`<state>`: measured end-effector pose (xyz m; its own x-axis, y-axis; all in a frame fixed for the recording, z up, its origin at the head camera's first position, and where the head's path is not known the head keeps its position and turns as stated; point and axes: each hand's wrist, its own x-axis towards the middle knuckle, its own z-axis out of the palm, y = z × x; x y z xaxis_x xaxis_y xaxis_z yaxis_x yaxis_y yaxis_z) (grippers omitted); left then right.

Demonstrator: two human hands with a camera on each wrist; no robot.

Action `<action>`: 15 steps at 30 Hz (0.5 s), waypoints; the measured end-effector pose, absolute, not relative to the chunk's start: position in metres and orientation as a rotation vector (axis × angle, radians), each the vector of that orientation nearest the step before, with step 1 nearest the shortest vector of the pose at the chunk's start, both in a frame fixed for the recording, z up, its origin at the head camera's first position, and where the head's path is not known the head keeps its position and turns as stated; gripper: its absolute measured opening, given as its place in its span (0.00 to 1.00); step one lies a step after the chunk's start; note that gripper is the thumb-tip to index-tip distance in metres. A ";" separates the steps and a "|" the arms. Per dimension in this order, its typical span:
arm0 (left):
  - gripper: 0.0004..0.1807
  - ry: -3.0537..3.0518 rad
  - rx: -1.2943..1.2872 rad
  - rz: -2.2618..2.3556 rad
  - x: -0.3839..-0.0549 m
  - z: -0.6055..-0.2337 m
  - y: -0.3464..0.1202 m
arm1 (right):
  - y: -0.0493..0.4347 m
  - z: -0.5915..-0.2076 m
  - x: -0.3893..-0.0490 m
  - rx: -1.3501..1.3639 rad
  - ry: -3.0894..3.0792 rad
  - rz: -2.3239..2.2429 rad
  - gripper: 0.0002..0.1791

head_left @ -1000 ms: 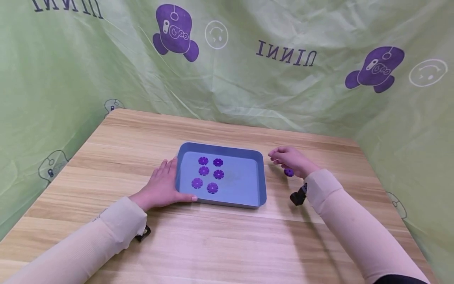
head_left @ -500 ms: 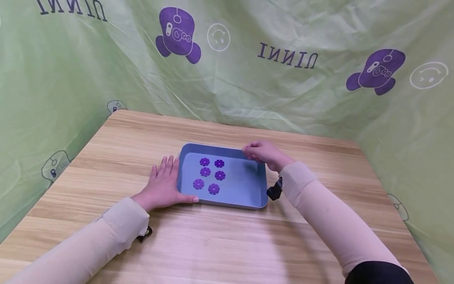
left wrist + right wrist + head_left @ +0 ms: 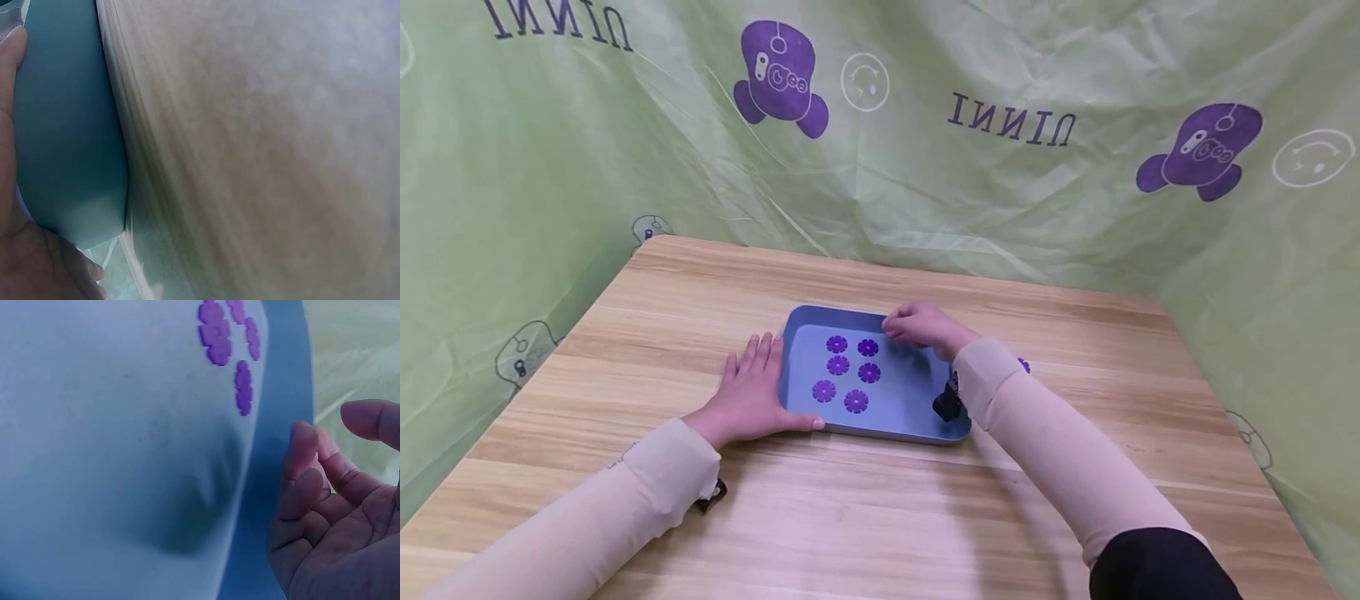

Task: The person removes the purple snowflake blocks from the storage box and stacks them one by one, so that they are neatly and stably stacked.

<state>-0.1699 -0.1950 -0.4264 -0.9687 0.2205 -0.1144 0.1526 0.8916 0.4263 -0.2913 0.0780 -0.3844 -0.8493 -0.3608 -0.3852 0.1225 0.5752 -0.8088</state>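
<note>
In the head view, a blue-grey tray (image 3: 895,427) holds several purple notched discs (image 3: 856,401) on its left half. My left hand (image 3: 748,400) rests against the tray's left side, fingers straight, with the thumb along the near rim. The left wrist view shows that thumb (image 3: 9,69) against the tray wall (image 3: 69,125). Over the tray's far right part hovers my right hand (image 3: 928,327). Its fingers (image 3: 300,494) are loosely curled and the thumb stands apart, with nothing seen between them in the right wrist view.
One more purple disc (image 3: 1024,365) lies on the wooden table (image 3: 820,517) right of the tray, partly hidden by the right sleeve (image 3: 1060,450). A green printed curtain (image 3: 910,192) hangs behind the table and at both sides.
My right hand has moved left, from beside the tray to above its far right part. The left hand stays on the tray, and the discs lie as before.
</note>
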 end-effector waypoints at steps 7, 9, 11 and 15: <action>0.81 2.891 0.294 0.642 -0.170 -0.426 -0.195 | 0.071 -0.395 -0.291 -0.224 2.282 -1.186 0.17; 0.82 2.892 0.295 0.644 -0.170 -0.426 -0.195 | 0.069 -0.397 -0.291 -0.228 2.278 -1.187 0.17; 0.82 2.892 0.294 0.643 -0.170 -0.426 -0.195 | 0.067 -0.399 -0.291 -0.229 2.282 -1.183 0.17; 0.82 2.895 0.293 0.624 -0.171 -0.427 -0.195 | 0.063 -0.404 -0.291 -0.231 2.306 -1.143 0.17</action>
<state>-0.1708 -0.1955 -0.4269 -0.9670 0.2247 -0.1198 0.1554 0.8935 0.4214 -0.2908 0.0634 -0.4041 -0.8335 -0.3820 -0.3992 0.0864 0.6236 -0.7770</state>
